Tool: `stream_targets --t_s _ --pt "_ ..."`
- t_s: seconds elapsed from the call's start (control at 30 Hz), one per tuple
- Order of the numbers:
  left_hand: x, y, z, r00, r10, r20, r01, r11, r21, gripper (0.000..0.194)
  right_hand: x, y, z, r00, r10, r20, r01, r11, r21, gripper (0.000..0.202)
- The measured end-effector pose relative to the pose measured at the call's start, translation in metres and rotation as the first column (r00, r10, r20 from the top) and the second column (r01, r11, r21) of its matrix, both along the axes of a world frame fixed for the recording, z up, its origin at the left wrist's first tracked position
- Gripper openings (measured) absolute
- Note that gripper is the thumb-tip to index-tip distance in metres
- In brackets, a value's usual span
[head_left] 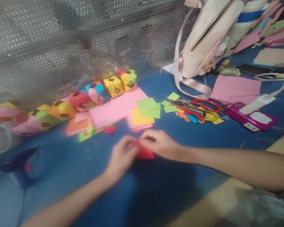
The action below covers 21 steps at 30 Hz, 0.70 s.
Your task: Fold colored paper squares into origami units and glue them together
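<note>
On a blue tabletop [90, 173], a slanting edge cuts across from 4 to 5 o'clock, while a grey perforated metal panel [132, 31] bounds it from 10 to 12. The surface spreads toward 6 and 8 o'clock, leaving room around the forearms; flat green and yellow paper squares [148, 107] lie near at 12. At centre, both hands meet on a small folded red paper piece [145, 152]: the left hand [124, 153] curls onto it, the right hand [159, 141] pinches its upper edge. Through the blur, its long axis seems to run 10 to 4 o'clock, one corner pointing to 4.
</note>
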State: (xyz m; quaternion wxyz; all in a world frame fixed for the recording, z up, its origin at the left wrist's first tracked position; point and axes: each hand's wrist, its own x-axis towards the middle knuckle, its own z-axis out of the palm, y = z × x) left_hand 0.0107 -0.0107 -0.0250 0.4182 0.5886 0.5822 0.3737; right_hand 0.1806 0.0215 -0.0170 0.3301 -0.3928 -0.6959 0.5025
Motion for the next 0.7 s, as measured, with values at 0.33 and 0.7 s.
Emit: stream_targets --t_s 0.33,0.7 --pt "0.0013 -0.0009 0.0007 0.999 -0.029 0.043 0.031 0.999 -0.044 0.009 0.0009 -0.0014 0.0057 1.000 -0.008 -0.022 0.006 0.994 -0.109 0.015" --pt "0.0010 -0.0014 0.0014 1.000 -0.003 0.013 0.003 1.000 -0.010 0.012 0.0015 0.0007 0.0009 1.000 -0.023 -0.015 0.023 1.000 -0.015 0.014"
